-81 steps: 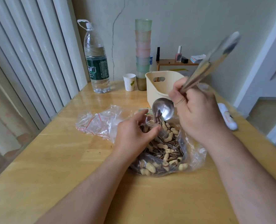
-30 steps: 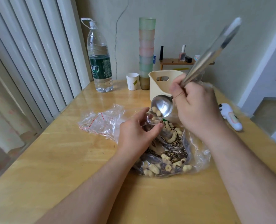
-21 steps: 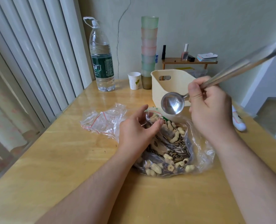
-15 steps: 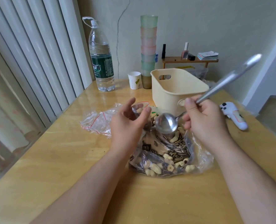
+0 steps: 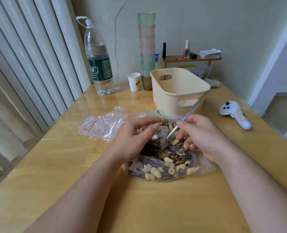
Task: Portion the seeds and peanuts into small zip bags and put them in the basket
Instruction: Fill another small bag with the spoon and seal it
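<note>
1. Resting on the surface (image 5: 55,165), one large bag of seeds and peanuts (image 5: 162,163) is seen at centre.
2. One small zip bag (image 5: 157,138) is pinched by the left hand (image 5: 134,140).
3. One spoon (image 5: 188,115) is held loosely by the right hand (image 5: 201,137).
4. One basket (image 5: 176,91) stands at twelve o'clock; spare zip bags (image 5: 100,126) lie at ten o'clock.

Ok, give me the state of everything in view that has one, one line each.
big bag: open, lying on table, full of seeds and peanuts
small zip bag: pinched by left hand, mouth open
spoon: bowl down in the mix, right hand loose round its handle
basket: upright, no bags visible inside
spare zip bags: empty, crumpled
water bottle: upright, capped
</note>
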Demonstrator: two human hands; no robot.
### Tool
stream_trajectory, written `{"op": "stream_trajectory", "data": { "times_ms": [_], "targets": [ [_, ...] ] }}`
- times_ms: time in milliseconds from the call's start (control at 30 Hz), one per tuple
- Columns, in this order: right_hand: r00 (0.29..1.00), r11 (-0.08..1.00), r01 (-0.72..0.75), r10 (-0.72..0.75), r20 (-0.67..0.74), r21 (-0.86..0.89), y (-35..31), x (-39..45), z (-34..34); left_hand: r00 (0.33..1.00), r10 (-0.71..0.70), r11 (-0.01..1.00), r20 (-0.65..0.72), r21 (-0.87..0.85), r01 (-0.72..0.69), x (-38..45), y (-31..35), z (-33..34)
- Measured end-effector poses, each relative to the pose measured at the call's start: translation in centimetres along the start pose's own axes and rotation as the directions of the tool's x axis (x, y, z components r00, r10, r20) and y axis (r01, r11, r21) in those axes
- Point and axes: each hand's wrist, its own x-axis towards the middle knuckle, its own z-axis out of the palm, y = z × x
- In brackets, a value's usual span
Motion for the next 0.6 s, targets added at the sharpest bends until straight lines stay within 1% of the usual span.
{"op": "stream_trajectory", "data": {
  "times_ms": [67, 100, 167, 267, 333, 400, 467, 533, 600],
  "targets": [
    [1.0, 1.0, 0.003, -0.003, 0.018, -0.02, 0.0, 0.0, 0.3, 0.984, 0.121, 0.951, 0.135, 0.267, -0.153, -0.1, -0.6, -0.1],
    [1.0, 0.999, 0.009, -0.008, 0.021, -0.037, 0.1, 0.1, 0.4, 0.973, 0.156, 0.92, 0.17, 0.332, -0.206, -0.1, -0.9, 0.0],
    [1.0, 0.996, 0.026, -0.025, 0.018, -0.084, 0.2, 0.2, 0.3, 0.961, 0.187, 0.888, 0.202, 0.383, -0.254, -0.1, -1.2, 0.4],
    [0.999, 0.987, 0.045, -0.043, 0.016, -0.157, 0.4, 0.2, -0.1, 0.943, 0.211, 0.812, 0.256, 0.491, -0.315, 0.0, -1.2, 0.7],
    [0.999, 0.981, 0.042, -0.042, 0.002, -0.191, 0.5, 0.3, -0.4, 0.94, 0.228, 0.798, 0.255, 0.503, -0.331, 0.2, -1.1, 0.9],
    [0.999, 0.969, 0.033, -0.027, 0.027, -0.244, 0.3, 0.1, -0.7, 0.943, 0.266, 0.817, 0.2, 0.473, -0.33, 0.3, -1.1, 0.8],
    [0.996, 0.96, 0.032, -0.008, 0.088, -0.279, 0.0, -0.3, -0.9, 0.962, 0.245, 0.889, 0.119, 0.368, -0.272, 0.3, -1.0, 0.6],
    [0.992, 0.958, 0.082, -0.052, 0.117, -0.276, -0.1, -0.6, -0.7, 0.986, 0.162, 0.97, 0.045, 0.178, -0.167, 0.3, -0.8, 0.3],
    [0.979, 0.957, 0.198, -0.184, 0.084, -0.213, -0.3, -0.6, -0.3, 0.992, 0.125, 0.99, 0.003, -0.065, -0.125, 0.4, -0.6, -0.1]
  ]
}}
